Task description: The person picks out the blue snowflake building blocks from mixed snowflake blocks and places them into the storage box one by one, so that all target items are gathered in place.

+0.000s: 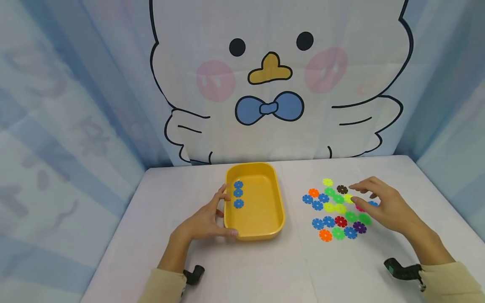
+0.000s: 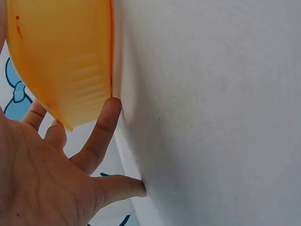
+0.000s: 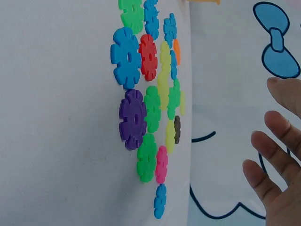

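Observation:
A yellow plastic tray (image 1: pixel 262 206) sits left of the pieces on the table. My left hand (image 1: pixel 204 219) grips its left side, the thumb at the near left corner and fingers at the left rim. In the left wrist view, fingers (image 2: pixel 101 134) reach along the tray's outer wall. Inside the tray, three blue notched discs (image 1: pixel 238 192) form a column by the left wall. My right hand (image 1: pixel 386 207) hovers at the right of the scattered discs, thumb and fingers apart, nothing between them. A brown disc (image 1: pixel 342 189) and a yellow disc (image 1: pixel 348 198) are nearest its fingertips.
Several notched discs in blue, green, yellow, red and orange lie flat right of the tray, with a purple disc (image 1: pixel 359 227) at the near right. A white cloth covers the table (image 1: pixel 273 269). Behind it hangs a curtain (image 1: pixel 269 143) with a cartoon figure.

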A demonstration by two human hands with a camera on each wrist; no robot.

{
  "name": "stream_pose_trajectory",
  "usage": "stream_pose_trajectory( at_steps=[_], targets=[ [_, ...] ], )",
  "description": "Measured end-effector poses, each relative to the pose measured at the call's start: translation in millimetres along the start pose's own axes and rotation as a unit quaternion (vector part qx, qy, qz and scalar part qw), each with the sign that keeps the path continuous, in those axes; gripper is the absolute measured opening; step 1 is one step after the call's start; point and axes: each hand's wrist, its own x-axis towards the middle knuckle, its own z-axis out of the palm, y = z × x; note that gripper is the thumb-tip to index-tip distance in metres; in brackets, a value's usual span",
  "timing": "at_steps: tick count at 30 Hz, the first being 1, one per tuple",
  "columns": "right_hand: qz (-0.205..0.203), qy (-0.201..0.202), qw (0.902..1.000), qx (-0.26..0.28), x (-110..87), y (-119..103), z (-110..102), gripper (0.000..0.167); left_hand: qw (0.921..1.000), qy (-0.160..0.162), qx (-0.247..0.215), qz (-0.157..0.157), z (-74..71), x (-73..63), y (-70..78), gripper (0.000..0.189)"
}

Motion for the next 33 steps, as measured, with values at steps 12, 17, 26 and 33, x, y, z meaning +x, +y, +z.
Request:
stream_pose_trajectory(
  at_steps=[12, 17, 26, 33],
  targets=[
    [0.024, -0.015, 0.9996, -0.003, -9.7, 10.8, 1.6, 0.046, 0.9998, -0.001, -0.01, 0.016, -1.1, -1.0, 0.9, 0.133],
    [0.034, -0.018, 0.9993, -0.003, -14.1, 13.9, 0.7, 0.043, 0.9998, 0.0, -0.012, 0.014, -0.5, -2.1, 0.9, 0.133],
    [0.049, -0.022, 0.9985, -0.009, -24.3, 26.6, -3.3, 0.044, 0.9998, -0.001, -0.012, 0.014, 0.8, -1.3, -0.3, 0.133],
    [0.068, -0.039, 0.9969, -0.01, -32.6, 38.4, -0.8, 0.043, 0.9999, -0.003, -0.012, 0.012, 0.1, -1.7, -0.7, 0.134]
  ],
)
